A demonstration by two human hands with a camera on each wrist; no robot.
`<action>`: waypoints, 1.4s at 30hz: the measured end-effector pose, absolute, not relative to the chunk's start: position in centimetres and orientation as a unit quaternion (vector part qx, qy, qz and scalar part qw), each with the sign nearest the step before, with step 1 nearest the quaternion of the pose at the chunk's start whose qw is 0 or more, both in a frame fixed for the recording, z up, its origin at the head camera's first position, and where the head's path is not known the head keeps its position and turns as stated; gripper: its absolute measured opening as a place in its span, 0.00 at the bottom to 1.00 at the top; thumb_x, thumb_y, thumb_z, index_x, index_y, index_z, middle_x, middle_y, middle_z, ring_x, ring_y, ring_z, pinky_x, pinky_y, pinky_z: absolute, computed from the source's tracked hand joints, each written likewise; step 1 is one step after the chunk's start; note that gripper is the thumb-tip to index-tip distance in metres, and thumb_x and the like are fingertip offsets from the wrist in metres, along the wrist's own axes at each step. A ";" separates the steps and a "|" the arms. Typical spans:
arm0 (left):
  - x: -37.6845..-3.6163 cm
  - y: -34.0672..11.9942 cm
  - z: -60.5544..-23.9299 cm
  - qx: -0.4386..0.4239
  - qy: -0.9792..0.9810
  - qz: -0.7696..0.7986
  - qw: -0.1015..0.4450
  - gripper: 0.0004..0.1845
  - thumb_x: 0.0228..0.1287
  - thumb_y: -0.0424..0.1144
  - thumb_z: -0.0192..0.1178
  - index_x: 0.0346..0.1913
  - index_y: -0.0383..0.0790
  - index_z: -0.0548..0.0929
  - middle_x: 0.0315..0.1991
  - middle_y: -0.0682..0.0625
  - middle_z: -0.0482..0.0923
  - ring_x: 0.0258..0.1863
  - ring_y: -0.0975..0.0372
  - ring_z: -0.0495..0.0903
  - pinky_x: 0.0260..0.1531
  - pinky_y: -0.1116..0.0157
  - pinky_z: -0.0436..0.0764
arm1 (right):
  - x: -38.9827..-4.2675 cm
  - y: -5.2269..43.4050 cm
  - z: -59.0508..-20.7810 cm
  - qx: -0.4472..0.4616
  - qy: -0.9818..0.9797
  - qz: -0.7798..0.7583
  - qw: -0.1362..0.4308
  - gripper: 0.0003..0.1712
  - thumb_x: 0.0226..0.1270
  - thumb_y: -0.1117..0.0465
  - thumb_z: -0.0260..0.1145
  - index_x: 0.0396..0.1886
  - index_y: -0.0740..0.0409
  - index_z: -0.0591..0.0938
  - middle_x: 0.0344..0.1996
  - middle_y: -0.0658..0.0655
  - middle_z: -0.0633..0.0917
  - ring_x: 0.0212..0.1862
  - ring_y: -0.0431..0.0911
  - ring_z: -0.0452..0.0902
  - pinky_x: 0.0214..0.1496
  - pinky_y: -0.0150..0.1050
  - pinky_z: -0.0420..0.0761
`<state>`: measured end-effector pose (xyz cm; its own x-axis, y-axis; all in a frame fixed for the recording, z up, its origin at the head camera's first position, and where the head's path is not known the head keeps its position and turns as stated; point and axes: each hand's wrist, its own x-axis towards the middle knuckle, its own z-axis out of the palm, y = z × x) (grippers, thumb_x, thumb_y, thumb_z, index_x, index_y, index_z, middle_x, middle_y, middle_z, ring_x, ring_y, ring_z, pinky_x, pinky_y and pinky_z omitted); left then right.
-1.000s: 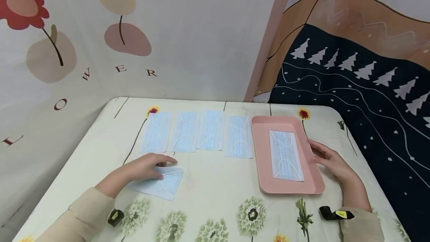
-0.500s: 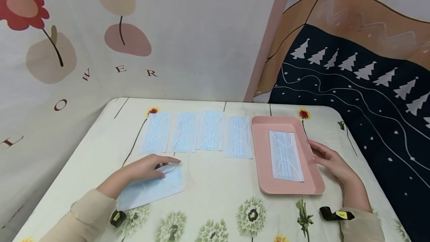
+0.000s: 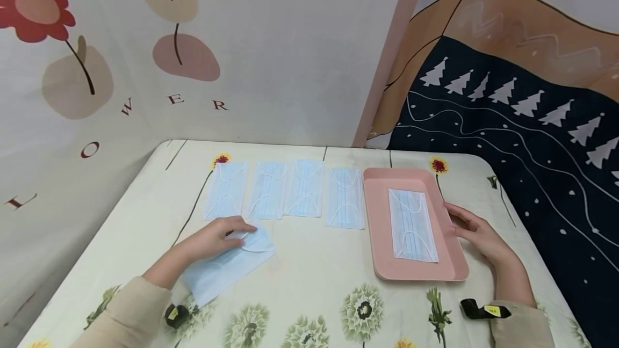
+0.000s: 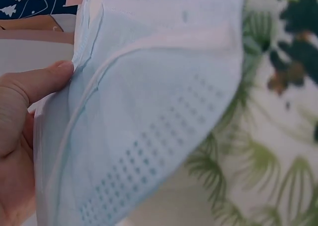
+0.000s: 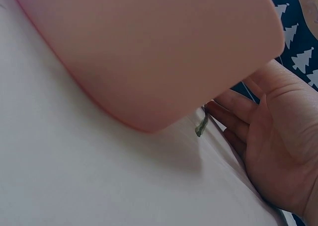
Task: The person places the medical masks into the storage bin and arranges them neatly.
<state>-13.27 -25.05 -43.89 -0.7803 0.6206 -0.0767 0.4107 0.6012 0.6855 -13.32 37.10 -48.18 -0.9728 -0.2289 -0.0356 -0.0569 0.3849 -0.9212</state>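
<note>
My left hand (image 3: 215,239) pinches a light blue face mask (image 3: 232,270) between thumb and fingers, near the left front of the table. In the left wrist view the mask (image 4: 144,112) fills the middle, its white ear loop (image 4: 87,89) bowed across it and the thumb at its edge. My right hand (image 3: 486,238) rests against the right side of a pink tray (image 3: 379,251), thumb and index finger touching its rim. A flat mask (image 3: 412,224) lies in the tray. In the right wrist view the tray's side (image 5: 169,52) hides part of that hand (image 5: 278,136).
Several flat masks lie in a row along the back, from a left one (image 3: 225,192) to one (image 3: 344,197) close beside the tray. A flower-print cloth (image 3: 309,267) covers the table. Printed curtains (image 3: 290,58) hang behind it.
The mask in my left hand has come further out from beneath it, turned, and tilted up towards the right. The right hand and the tray stay in place.
</note>
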 end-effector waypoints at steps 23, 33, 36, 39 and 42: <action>-13.0 -21.1 -43.5 0.247 0.871 0.421 0.060 0.28 0.60 0.28 0.64 0.64 0.39 0.74 0.66 0.39 0.66 0.64 0.45 0.65 0.52 0.48 0.74 | -13.1 37.2 -48.2 -0.084 0.829 -0.549 0.074 0.36 0.68 0.63 0.63 0.72 0.61 0.61 0.67 0.51 0.66 0.58 0.25 0.62 0.54 0.18 0.64; -13.5 -19.1 -43.2 0.220 0.850 0.477 0.043 0.34 0.56 0.27 0.67 0.67 0.38 0.70 0.67 0.39 0.63 0.63 0.45 0.64 0.52 0.46 0.72 | -13.1 37.1 -48.2 -0.082 0.828 -0.549 0.076 0.36 0.68 0.62 0.63 0.73 0.62 0.61 0.67 0.50 0.67 0.58 0.24 0.62 0.54 0.18 0.64; -13.7 -18.5 -43.0 0.208 0.849 0.484 0.041 0.38 0.54 0.27 0.69 0.69 0.40 0.68 0.69 0.40 0.61 0.57 0.48 0.68 0.45 0.55 0.74 | -13.1 37.0 -48.1 -0.080 0.828 -0.549 0.077 0.36 0.68 0.62 0.63 0.73 0.62 0.61 0.67 0.49 0.67 0.58 0.24 0.62 0.53 0.17 0.64; -13.9 -17.7 -42.8 0.196 0.849 0.489 0.042 0.41 0.53 0.28 0.70 0.71 0.42 0.66 0.70 0.40 0.58 0.41 0.53 0.69 0.35 0.65 0.73 | -13.2 37.0 -48.0 -0.080 0.827 -0.551 0.078 0.36 0.68 0.62 0.63 0.73 0.62 0.61 0.66 0.48 0.67 0.58 0.24 0.62 0.53 0.17 0.64; -14.1 -16.9 -42.7 0.185 0.846 0.497 0.044 0.44 0.52 0.28 0.70 0.73 0.44 0.62 0.70 0.42 0.55 0.30 0.57 0.60 0.26 0.69 0.68 | -13.2 36.9 -48.0 -0.081 0.825 -0.553 0.078 0.36 0.68 0.61 0.63 0.72 0.63 0.61 0.66 0.47 0.67 0.58 0.25 0.62 0.53 0.18 0.64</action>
